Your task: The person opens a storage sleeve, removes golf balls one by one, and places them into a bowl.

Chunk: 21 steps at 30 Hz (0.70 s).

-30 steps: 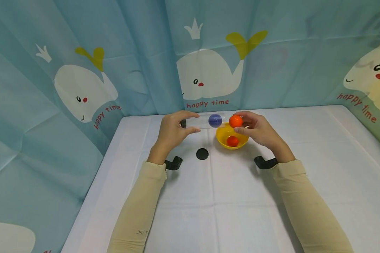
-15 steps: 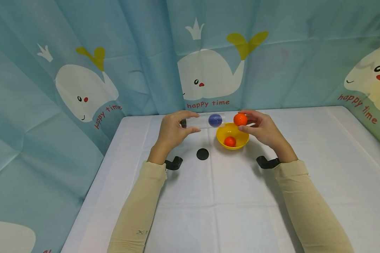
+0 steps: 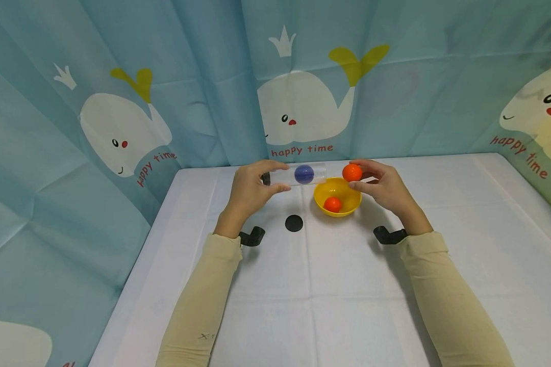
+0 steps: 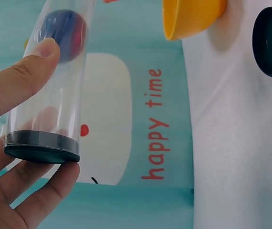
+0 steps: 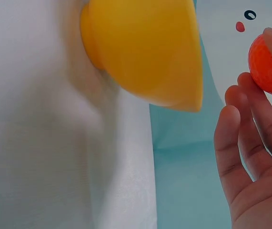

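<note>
White cloth-covered table (image 3: 349, 306), creased in a grid of folds. Enclosed behind and at both sides by a pale blue curtain (image 3: 202, 76) printed with white whales and red "happy time" lettering.

Landmark: one yellow bowl (image 3: 344, 209), standing on the cloth toward the back of the table.

Counted:
- Two orange balls. One orange ball in the bowl (image 3: 332, 204), lying on its bottom. One held orange ball (image 3: 351, 173), raised just above the bowl's back-right rim.
- One blue ball (image 3: 304, 174), inside the clear tube.
- One clear tube (image 3: 298, 174), held level in the air just left of the bowl and above its rim height; open mouth toward the bowl, black-capped end away from it.
- One loose black lid (image 3: 294, 223), flat on the cloth, near the bowl's front-left.
- Two black wrist mounts, one by each cuff, nearer than the bowl.
- Two beige sleeves.

Left hand (image 3: 249, 192), left of the bowl: curled round the capped end of the tube, thumb along one side, fingers under the other, as seen from the left wrist.

Right hand (image 3: 381, 189), right of the bowl: pinching the held orange ball between thumb and fingertips, remaining fingers loosely extended. Ball and tube mouth apart, with a gap between them over the bowl.
</note>
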### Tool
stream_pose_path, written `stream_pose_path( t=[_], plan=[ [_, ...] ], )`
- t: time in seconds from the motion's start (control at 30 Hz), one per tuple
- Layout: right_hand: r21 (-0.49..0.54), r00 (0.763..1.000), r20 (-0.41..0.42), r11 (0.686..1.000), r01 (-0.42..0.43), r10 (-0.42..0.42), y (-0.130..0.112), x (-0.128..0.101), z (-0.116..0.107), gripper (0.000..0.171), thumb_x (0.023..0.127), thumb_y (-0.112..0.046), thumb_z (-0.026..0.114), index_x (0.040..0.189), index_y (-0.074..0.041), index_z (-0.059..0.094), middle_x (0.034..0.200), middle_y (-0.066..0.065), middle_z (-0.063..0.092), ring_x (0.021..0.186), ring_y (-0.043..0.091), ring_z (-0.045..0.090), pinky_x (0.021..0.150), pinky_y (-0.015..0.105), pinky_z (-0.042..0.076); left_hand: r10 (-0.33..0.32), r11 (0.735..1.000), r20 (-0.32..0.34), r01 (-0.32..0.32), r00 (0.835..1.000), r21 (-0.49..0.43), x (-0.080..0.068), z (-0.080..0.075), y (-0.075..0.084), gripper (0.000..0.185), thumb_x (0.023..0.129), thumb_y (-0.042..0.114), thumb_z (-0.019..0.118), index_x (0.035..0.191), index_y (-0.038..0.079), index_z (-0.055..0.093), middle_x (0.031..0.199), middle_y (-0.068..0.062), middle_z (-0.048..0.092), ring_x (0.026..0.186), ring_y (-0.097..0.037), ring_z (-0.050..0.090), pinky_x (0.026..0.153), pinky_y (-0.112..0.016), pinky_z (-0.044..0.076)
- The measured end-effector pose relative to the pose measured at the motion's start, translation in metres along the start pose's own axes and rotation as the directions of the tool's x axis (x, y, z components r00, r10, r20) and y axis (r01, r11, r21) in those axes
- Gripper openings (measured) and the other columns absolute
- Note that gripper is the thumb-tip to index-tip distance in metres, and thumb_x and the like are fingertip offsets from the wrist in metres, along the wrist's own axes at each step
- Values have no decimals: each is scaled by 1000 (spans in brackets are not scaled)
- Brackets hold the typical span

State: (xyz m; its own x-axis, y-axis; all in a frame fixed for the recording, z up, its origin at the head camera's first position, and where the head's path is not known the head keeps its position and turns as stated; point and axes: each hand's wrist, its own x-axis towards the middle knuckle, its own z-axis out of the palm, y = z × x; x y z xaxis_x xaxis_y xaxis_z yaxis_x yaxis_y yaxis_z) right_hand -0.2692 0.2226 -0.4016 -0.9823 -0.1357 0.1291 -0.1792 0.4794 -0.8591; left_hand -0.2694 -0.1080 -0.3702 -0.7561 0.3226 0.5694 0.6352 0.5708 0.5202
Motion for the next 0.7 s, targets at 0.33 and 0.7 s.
stream_pose_path(
  t=[0.33, 0.7],
  plan=[
    [-17, 999, 17, 999, -27, 28, 9, 3, -1, 52, 95, -25, 75, 144, -20, 59, 133, 11, 64, 118, 21, 55, 96, 30, 47, -15, 1000, -1, 15, 1000, -9, 0, -1, 1, 42, 74, 26, 92, 113, 18, 79, 116, -1, 78, 109, -20, 72, 88, -35, 57],
    [-32, 996, 74, 999, -38, 41, 15, 4, -1, 52, 95, -25, 75, 143, -16, 59, 142, 10, 58, 123, 29, 53, 102, 43, 45, -30, 999, 4, 31, 1000, -41, 0, -1, 1, 41, 74, 24, 93, 112, 17, 79, 116, -2, 77, 97, -20, 72, 81, -35, 59]
  ],
)
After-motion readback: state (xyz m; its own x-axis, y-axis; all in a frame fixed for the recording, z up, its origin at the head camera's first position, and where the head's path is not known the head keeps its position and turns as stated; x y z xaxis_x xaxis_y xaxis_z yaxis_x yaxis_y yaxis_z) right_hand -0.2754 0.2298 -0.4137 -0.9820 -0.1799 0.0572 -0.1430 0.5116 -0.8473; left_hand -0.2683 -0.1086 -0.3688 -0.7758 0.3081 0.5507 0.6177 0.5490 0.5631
